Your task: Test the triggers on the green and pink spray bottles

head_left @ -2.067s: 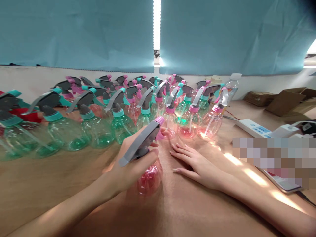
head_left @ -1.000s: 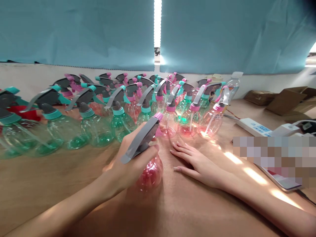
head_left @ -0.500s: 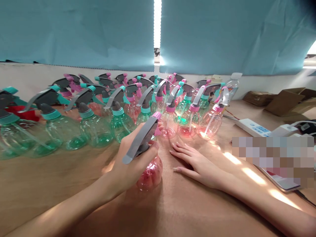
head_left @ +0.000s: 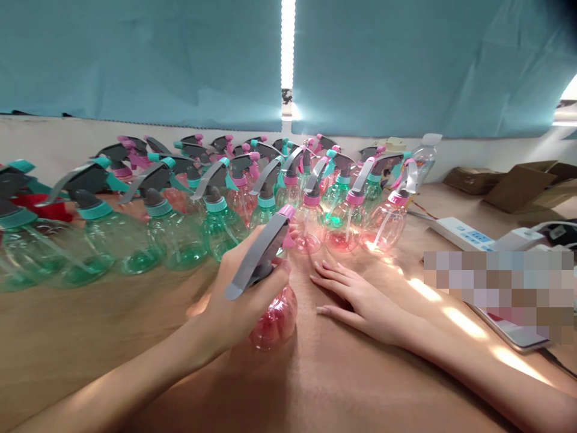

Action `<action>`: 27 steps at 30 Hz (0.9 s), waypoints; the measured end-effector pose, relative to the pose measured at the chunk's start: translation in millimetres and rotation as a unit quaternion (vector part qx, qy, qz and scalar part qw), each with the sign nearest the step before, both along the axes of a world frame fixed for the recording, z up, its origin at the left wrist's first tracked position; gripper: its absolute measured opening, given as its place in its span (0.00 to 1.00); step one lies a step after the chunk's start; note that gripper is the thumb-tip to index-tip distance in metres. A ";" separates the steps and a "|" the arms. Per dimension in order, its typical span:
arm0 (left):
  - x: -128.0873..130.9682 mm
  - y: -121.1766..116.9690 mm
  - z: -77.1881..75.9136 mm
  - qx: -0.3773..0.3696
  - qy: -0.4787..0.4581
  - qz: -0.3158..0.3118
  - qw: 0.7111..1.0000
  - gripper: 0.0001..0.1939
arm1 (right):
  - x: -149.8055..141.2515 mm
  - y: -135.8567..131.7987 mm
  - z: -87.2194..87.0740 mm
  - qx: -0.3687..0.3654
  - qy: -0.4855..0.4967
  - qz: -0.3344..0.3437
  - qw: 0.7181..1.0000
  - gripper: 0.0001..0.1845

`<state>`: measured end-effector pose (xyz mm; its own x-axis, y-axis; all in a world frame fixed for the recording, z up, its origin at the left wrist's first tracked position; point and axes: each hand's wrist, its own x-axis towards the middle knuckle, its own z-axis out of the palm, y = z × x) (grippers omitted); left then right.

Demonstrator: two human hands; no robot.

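My left hand (head_left: pixel 247 285) is wrapped round the neck of a pink spray bottle (head_left: pixel 276 319), which stands upright on the table (head_left: pixel 342 385). The bottle's grey trigger head with a pink nozzle rises above my fingers; its collar is hidden by them. Flat on the table to the right lies my right hand (head_left: pixel 349 294), fingers stretched out, holding nothing. Just beyond it stand clear pink spray bottles (head_left: pixel 309 225) with pink collars. Green spray bottles (head_left: pixel 175 237) with turquoise collars line up to the left of my left hand.
Several more spray bottles crowd behind the front row, near a red object (head_left: pixel 51 209) at left. On the right are a clear bottle with a white cap (head_left: pixel 424 159), a cardboard box (head_left: pixel 518 186), a white power strip (head_left: pixel 464 231) and a partly blurred phone (head_left: pixel 523 337).
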<state>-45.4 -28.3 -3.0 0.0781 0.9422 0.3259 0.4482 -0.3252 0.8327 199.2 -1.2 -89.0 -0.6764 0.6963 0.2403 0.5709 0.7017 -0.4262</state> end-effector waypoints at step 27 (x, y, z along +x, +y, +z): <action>4.6 1.6 4.5 0.006 -0.025 -0.021 0.999 0.06 | -0.9 0.3 1.7 -0.010 -0.024 -0.005 1.000 0.32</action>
